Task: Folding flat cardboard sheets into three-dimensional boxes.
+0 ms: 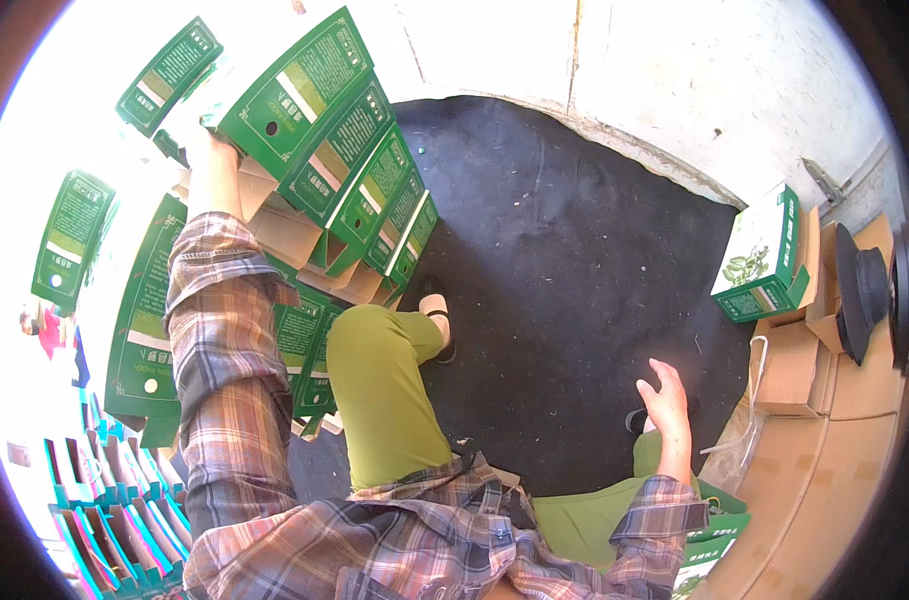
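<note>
My left arm reaches up to the stack of green cardboard boxes. My left hand (212,145) is at the lower left corner of the top green box (309,90), which has a round hole in its printed side. Glare and the box edge hide most of its fingers, so I cannot tell whether they grip it. More green boxes (379,185) are stacked beneath, some with open brown ends. My right hand (666,405) hangs over the dark floor near my right knee, holding nothing, its fingers apart.
A black mat (554,230) covers the floor. At the right, a green and white box (759,255) rests on brown cartons (814,470), beside a black round object (857,290). Several blue-edged open cartons (119,540) stand at lower left. A white wall (674,90) rises beyond.
</note>
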